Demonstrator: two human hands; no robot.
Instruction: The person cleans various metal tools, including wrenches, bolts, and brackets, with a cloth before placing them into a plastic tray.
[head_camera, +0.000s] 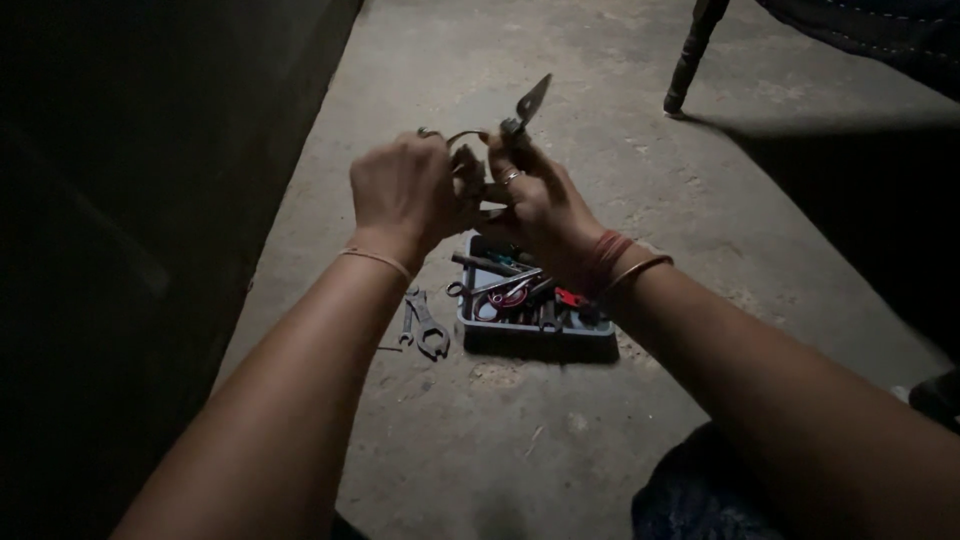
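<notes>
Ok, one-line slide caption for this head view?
Two hands grip pliers above a tool tray on concrete floor.

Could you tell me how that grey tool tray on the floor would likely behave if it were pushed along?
The tool tray is crowded with metal tools, so it is probably heavy for its size. Its low, flat form suggests it would slide, not tip. The rough concrete floor would likely make it drag.

one tool tray (535, 336), two wrenches (425, 325) on floor, one pliers (522, 112)
</notes>
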